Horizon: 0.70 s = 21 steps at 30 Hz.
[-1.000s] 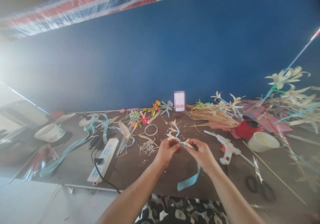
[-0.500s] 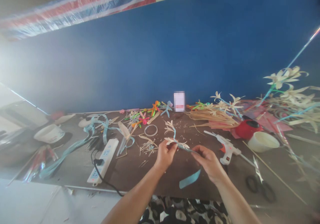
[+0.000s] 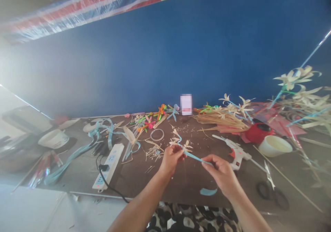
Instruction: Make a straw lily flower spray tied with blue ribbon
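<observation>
My left hand [image 3: 171,160] is closed, its fingertips pinching the blue-wrapped stem of a small flower spray [image 3: 179,137] with pale, straw-like petals. From that pinch a light blue ribbon [image 3: 193,157] runs taut toward the right. Its other part is between the thumb and fingers of my right hand [image 3: 220,172]. Below the right hand a loose blue ribbon end [image 3: 208,192] shows, apparently the tail of the same strip. Just left of my left hand lies a heap of straw scraps [image 3: 154,152].
A glue gun [image 3: 236,152] and black-handled scissors [image 3: 272,187] lie at the right, near a white cup [image 3: 275,145]. At the left are a power strip [image 3: 110,166] with a plugged cord and a long blue ribbon [image 3: 69,161]. Finished pale flowers [image 3: 291,78] stand far right.
My right hand has moved slightly right and down, drawing the ribbon out longer and straighter from the stem. The loose ribbon end has shifted right and down.
</observation>
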Motion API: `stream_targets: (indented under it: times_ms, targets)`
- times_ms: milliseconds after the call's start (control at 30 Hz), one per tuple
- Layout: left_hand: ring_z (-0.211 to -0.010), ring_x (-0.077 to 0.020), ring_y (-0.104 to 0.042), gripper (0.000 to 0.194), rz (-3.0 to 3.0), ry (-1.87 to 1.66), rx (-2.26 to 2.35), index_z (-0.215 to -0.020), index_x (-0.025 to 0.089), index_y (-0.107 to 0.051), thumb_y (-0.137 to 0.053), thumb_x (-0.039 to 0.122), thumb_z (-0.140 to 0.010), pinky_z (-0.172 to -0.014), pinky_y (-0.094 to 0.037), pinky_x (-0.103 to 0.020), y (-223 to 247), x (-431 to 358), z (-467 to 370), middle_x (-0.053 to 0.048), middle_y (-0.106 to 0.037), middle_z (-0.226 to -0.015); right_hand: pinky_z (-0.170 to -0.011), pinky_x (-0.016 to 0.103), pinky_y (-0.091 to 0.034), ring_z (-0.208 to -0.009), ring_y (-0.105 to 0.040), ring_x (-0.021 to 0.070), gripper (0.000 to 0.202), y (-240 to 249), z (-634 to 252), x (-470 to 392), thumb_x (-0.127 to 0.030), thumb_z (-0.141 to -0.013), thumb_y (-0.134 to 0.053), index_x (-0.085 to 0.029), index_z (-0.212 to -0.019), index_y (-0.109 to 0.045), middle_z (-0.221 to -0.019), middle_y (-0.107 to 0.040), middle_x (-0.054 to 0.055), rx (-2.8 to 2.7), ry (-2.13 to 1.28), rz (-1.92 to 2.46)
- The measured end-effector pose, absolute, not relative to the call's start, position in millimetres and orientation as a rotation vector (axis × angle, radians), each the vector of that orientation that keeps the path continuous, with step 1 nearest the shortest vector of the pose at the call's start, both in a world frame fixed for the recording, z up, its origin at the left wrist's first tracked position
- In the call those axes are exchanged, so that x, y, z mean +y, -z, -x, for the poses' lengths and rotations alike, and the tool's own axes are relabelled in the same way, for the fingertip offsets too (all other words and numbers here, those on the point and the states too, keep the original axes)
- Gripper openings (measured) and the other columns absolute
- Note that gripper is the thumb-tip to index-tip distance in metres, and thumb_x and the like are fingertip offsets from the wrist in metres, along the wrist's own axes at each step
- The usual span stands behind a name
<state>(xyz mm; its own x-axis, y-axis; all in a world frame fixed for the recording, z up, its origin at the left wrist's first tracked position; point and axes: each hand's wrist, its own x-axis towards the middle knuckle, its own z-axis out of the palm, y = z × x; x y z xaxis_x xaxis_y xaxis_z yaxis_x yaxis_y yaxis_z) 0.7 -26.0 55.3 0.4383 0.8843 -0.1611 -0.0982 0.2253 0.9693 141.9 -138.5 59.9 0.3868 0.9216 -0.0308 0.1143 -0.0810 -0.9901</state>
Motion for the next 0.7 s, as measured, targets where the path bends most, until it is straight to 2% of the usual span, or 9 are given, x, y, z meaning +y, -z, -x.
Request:
stream_targets:
  times_ms: [133,367,533,700]
  targets:
    - [-0.055,-0.0124,-0.056,0.016,-1.156,-0.874,0.884,-0.072,0.013,-0.054,-0.061,0.025,-0.064,-0.051,-0.042,-0.022,-47.3,-26.9,-6.0,-0.001,-0.056,-0.062,-0.049,0.022,-0.032,-0.050,-0.041,0.0110,0.012,-73.6,-121.4,-145.8,-0.028,-0.073,-0.052,-0.018,-0.071,-0.058,-0.054,-0.049,-0.003,-1.183,-0.715,1.578]
    - [-0.059,-0.0144,-0.057,0.014,-1.280,-1.025,0.876,-0.074,0.014,-0.056,-0.058,0.026,-0.067,-0.057,-0.043,-0.025,-51.9,-37.3,-5.2,-0.002,-0.059,-0.063,-0.057,0.022,-0.040,-0.058,-0.051,0.0127,0.018,-75.5,-90.0,-152.5,-0.026,-0.079,-0.042,-0.016,-0.077,-0.057,-0.064,-0.056,0.002,-1.391,-0.668,1.552]
    - [-0.059,-0.0139,-0.058,0.016,-1.124,-1.084,0.937,-0.073,0.014,-0.056,-0.062,0.026,-0.063,-0.059,-0.044,-0.025,-52.4,-28.8,6.2,-0.002,-0.060,-0.064,-0.073,0.026,-0.043,-0.080,-0.057,0.0168,0.028,-61.2,-79.6,-156.2,-0.023,-0.080,-0.040,-0.017,-0.101,-0.058,-0.089,-0.062,0.008,-1.518,-0.719,1.494]
    - [-0.059,-0.0131,-0.060,0.025,-0.827,-1.008,0.905,-0.074,0.014,-0.056,-0.068,0.025,-0.056,-0.059,-0.044,-0.025,-46.0,-18.2,15.2,-0.001,-0.060,-0.068,-0.070,0.027,-0.045,-0.075,-0.059,0.0169,0.034,-52.2,-77.5,-161.4,-0.022,-0.080,-0.039,-0.020,-0.111,-0.053,-0.086,-0.063,0.007,-1.655,-0.699,1.532]
